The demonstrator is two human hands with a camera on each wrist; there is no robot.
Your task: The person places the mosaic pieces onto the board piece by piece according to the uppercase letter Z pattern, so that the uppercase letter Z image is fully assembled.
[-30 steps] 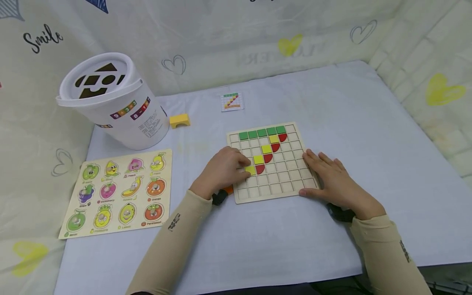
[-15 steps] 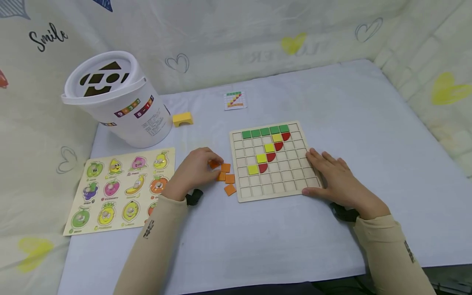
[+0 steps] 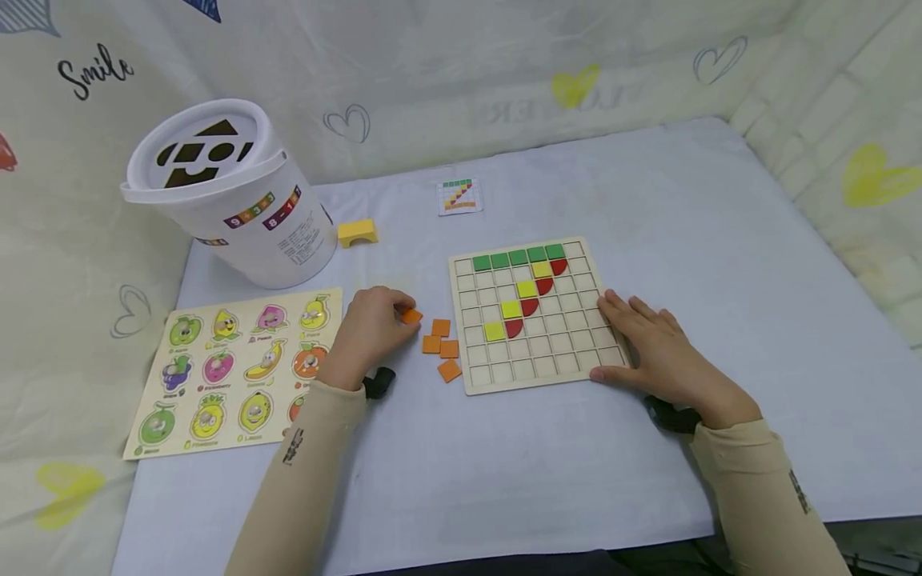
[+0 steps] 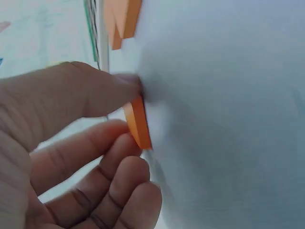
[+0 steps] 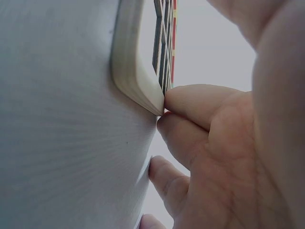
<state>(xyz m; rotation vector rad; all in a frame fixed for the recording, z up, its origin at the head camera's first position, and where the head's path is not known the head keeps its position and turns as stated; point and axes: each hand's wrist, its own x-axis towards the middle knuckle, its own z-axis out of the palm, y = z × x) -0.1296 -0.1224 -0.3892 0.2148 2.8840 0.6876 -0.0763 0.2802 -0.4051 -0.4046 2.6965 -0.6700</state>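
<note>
My left hand (image 3: 370, 332) pinches an orange square tile (image 3: 410, 316) between thumb and fingers, left of the board. In the left wrist view the same tile (image 4: 137, 123) shows edge-on at the thumb tip. Several more orange tiles (image 3: 441, 327) lie between this hand and the wooden grid board (image 3: 569, 340). On the board, a row of green squares (image 3: 519, 257) runs along the top, with yellow squares (image 3: 511, 309) and red quarter-round pieces (image 3: 529, 306) stepping diagonally down leftward. My right hand (image 3: 648, 352) rests with extended fingers at the board's right edge, fingertips touching its side (image 5: 138, 71).
A small pattern card (image 3: 458, 197) lies behind the board. At the left stand a white bucket (image 3: 245, 216) with shape holes in its lid and a yellow arch block (image 3: 357, 233). A fruit puzzle board (image 3: 238, 372) lies partly under the left forearm.
My left hand has moved from the yellow square on the board leftward to the orange tiles, and has drawn one slightly left. The right hand stays at the board's edge.
</note>
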